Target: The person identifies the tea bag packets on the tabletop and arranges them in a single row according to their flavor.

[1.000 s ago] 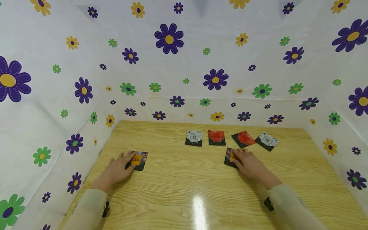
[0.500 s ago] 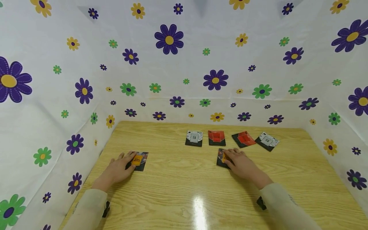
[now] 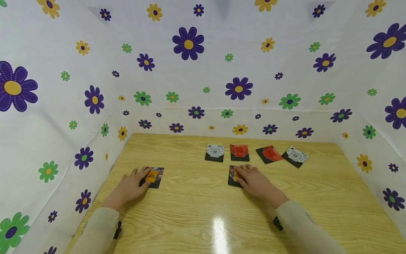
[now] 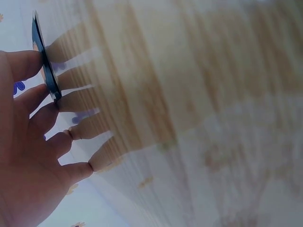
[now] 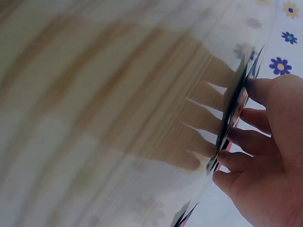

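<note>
In the head view my left hand rests at the left of the table, thumb and forefinger on a flat square packet with a dark base and orange label. The left wrist view shows that packet edge-on under the thumb and forefinger, the other fingertips reaching the tabletop beside it. My right hand presses its extended fingertips on a matching orange-labelled packet, whose right part the hand covers. Seen edge-on in the right wrist view, this packet lies flat against the table under the fingers.
Along the back of the wooden table lie a white-and-black packet, a red one, a tilted red one and a tilted white one. Flower-printed white cloth encloses the back and sides.
My right hand has slid left across the table with its orange-labelled packet, to just below the upright red one. The left hand and its packet stay in place.
</note>
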A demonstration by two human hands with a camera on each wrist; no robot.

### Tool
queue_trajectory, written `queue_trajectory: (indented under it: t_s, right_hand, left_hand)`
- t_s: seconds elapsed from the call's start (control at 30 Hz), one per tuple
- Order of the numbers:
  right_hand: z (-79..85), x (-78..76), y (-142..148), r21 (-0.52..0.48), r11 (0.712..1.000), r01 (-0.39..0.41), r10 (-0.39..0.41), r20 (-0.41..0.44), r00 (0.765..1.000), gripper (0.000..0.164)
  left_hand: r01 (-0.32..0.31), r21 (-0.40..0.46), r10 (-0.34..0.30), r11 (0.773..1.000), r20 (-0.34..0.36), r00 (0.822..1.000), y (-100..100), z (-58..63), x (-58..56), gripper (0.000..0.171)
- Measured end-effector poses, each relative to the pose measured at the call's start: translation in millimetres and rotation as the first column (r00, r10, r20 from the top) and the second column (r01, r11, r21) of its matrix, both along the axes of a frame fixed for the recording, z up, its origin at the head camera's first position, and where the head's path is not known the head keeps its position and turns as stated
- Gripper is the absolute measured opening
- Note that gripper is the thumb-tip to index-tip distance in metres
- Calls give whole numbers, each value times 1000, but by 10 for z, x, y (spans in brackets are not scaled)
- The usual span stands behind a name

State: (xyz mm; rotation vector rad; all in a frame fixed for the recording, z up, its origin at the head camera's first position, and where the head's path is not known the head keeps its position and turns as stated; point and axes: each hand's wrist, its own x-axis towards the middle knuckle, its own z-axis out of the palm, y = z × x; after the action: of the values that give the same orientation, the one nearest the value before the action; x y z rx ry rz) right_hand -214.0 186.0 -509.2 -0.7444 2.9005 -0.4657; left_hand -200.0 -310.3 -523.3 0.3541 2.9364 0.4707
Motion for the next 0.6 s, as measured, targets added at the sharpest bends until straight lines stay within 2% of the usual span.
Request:
queue_trajectory:
  t_s: [0.33,0.6]
  right_hand:
    - [-3,-5,-255,16,998,-54,54,13,998,52]
    - [-3,-5,-433,31,997,-70,71,-19,997,53]
  left_hand:
    - [8,3,-8,1000,-5,1000,13,21,28,63]
    - [4,-1,-4,1000,-8,1000,21,30,28,63]
